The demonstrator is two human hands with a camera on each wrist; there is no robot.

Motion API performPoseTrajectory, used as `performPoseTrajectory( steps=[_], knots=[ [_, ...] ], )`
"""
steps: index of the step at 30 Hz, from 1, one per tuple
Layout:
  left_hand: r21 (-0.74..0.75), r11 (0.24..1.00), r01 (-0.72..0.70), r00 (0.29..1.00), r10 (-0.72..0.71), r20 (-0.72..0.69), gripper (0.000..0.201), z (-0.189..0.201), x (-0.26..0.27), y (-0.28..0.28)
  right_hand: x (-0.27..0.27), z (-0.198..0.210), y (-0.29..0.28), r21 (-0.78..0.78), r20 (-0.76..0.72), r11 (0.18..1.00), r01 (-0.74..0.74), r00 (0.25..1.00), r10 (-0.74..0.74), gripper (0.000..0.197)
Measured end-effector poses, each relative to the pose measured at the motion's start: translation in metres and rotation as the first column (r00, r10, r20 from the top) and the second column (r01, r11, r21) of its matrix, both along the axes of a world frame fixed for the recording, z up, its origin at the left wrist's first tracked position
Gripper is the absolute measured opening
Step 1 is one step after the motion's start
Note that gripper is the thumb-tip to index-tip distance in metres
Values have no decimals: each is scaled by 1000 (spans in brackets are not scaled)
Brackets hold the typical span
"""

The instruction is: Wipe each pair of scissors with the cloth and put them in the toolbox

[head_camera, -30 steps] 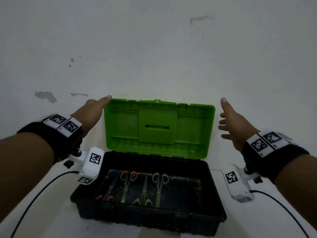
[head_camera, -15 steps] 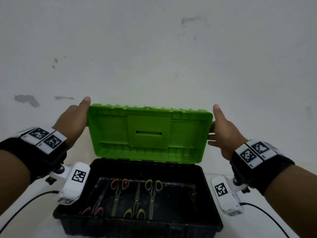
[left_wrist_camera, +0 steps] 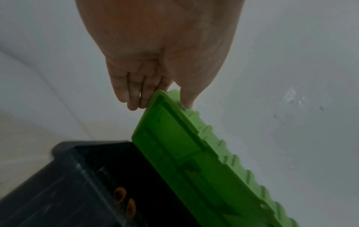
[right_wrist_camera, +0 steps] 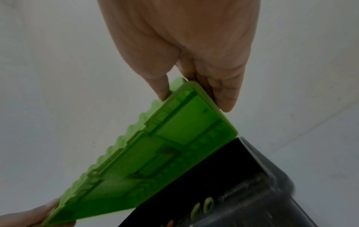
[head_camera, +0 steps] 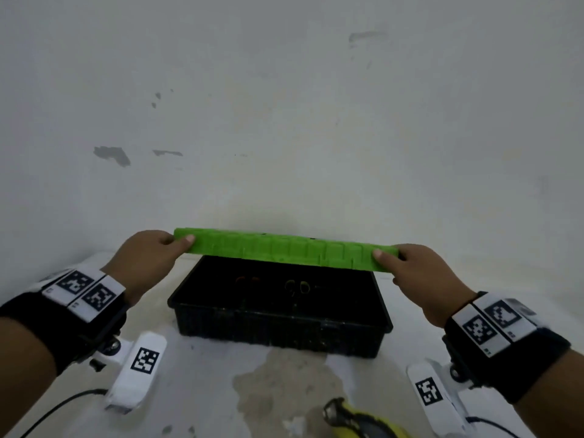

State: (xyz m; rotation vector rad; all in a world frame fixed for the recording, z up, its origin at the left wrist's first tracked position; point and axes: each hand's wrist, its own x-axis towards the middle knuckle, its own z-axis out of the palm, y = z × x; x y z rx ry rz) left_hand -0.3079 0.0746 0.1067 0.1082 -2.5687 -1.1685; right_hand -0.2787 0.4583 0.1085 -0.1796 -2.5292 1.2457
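Note:
The black toolbox (head_camera: 278, 330) sits on the pale floor by the wall, its green lid (head_camera: 284, 249) swung partway down over the opening. My left hand (head_camera: 148, 254) pinches the lid's left corner (left_wrist_camera: 165, 98), thumb on top and fingers under. My right hand (head_camera: 420, 273) pinches the right corner (right_wrist_camera: 186, 90) the same way. Inside the dark box, orange scissor handles (head_camera: 248, 281) and olive-green scissor handles (head_camera: 297, 287) show dimly; the orange handles (left_wrist_camera: 124, 199) and the green handles (right_wrist_camera: 202, 207) also show in the wrist views. No cloth is in view.
A yellow and black object (head_camera: 363, 418) lies on the floor at the bottom edge, in front of the box. A stained patch (head_camera: 284, 380) marks the floor before the box. The white wall (head_camera: 284, 121) rises right behind it.
Both hands have closed on the lid's corners and swung it down from upright to nearly level over the box. The view has pulled back and the scissors are now mostly shadowed.

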Motion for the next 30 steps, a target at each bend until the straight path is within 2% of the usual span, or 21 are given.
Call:
performPoseTrajectory(
  steps=[3, 6, 7, 9, 10, 17, 22, 23, 26, 28, 30],
  knots=[
    [-35, 999, -35, 999, 35, -3, 55, -26, 13, 0, 20, -19, -1, 62, -33, 998, -28, 999, 30, 32],
    [-18, 999, -47, 996, 49, 75, 58, -47, 22, -3, 32, -36, -3, 89, -48, 995, -39, 998, 43, 9],
    [-8, 999, -45, 994, 46, 103, 59, -53, 23, -5, 34, -41, -4, 98, -46, 995, -29, 998, 34, 8],
    [30, 999, -44, 992, 40, 116, 51, -60, 25, -6, 34, -49, -4, 150, -45, 989, 10, 999, -3, 34],
    [36, 998, -49, 993, 45, 113, 50, -62, 26, -5, 33, -51, -4, 174, -52, 984, 24, 999, -15, 39],
    [-66, 997, -41, 996, 46, 74, 66, -69, 27, -6, 30, -59, 1, 212, -72, 977, -1, 997, 17, 43],
    [66, 998, 21, 993, -28, 116, 38, -67, 43, -4, 34, -55, 1, 274, -31, 961, -23, 999, 33, 42],
    [76, 997, 23, 986, -36, 166, 39, -66, 51, -4, 36, -53, 2, 264, -3, 964, -46, 999, 49, 43],
    [89, 996, 12, 973, -32, 229, 61, -62, 75, -7, 59, -40, 5, 117, 28, 990, -80, 997, 77, 43],
    [121, 992, 18, 974, -45, 224, 64, -57, 109, -17, 93, -25, 8, 38, -53, 998, -59, 997, 61, 33],
    [30, 995, 94, 983, -98, 155, 68, -54, 156, -29, 143, -14, 18, -41, -128, 997, -60, 990, 55, 25]
  ],
)
